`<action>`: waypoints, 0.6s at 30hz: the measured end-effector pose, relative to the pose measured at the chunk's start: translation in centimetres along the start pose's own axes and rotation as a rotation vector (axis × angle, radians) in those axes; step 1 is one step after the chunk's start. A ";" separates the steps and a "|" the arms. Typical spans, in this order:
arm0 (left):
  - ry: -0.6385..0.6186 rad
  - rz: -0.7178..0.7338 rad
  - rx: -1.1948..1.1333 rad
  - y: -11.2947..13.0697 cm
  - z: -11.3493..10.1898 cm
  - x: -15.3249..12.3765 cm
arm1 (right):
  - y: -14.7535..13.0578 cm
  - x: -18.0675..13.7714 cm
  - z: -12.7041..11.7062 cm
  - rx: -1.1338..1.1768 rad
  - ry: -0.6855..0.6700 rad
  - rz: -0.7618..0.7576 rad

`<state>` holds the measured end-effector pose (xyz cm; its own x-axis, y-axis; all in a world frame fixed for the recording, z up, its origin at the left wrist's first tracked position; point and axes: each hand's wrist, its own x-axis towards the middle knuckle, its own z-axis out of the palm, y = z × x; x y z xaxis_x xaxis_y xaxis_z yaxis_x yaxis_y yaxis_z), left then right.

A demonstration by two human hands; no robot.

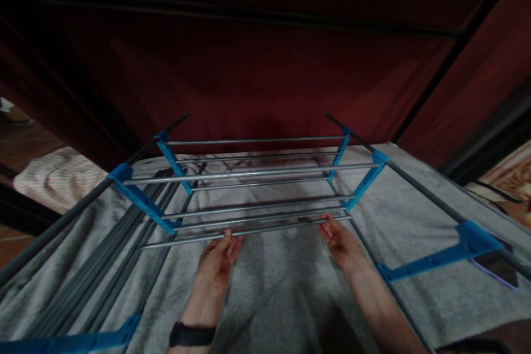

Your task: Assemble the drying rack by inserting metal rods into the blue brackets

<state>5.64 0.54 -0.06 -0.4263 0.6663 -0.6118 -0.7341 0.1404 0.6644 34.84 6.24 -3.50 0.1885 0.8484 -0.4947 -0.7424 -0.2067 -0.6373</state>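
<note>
A shoe-rack frame of thin metal rods [257, 172] and blue plastic side pieces [143, 199] lies on a grey blanket [274, 282]. The nearest metal rod [274, 225] runs slantwise across the front, its left end sticking out past the left blue piece. My left hand [216, 265], a black band on its wrist, pinches this rod from below near its middle-left. My right hand [341, 242] pinches the same rod close to its right end, beside the right blue side piece [365, 180].
Several grey poles [103, 271] lie in a bundle on the blanket at the left. More blue connectors on dark poles sit at the right [456, 246] and lower left [83, 340]. Dark red fabric [265, 77] hangs behind. A striped cloth [58, 177] lies at the far left.
</note>
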 end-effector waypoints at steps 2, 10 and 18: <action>0.014 0.007 0.003 0.3 -0.2 0.2 | -0.6 0.3 -0.4 0.000 -0.005 -0.026; 0.024 0.021 0.046 0.8 0.0 -0.5 | -1.8 0.8 -0.9 0.004 0.010 -0.058; 0.059 0.002 0.053 1.1 0.4 -0.8 | -1.8 0.5 -0.9 0.008 0.001 -0.078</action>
<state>5.39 0.47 1.38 -0.4594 0.6223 -0.6338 -0.7050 0.1787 0.6864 36.87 6.58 -3.12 0.2465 0.8610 -0.4449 -0.7308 -0.1363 -0.6689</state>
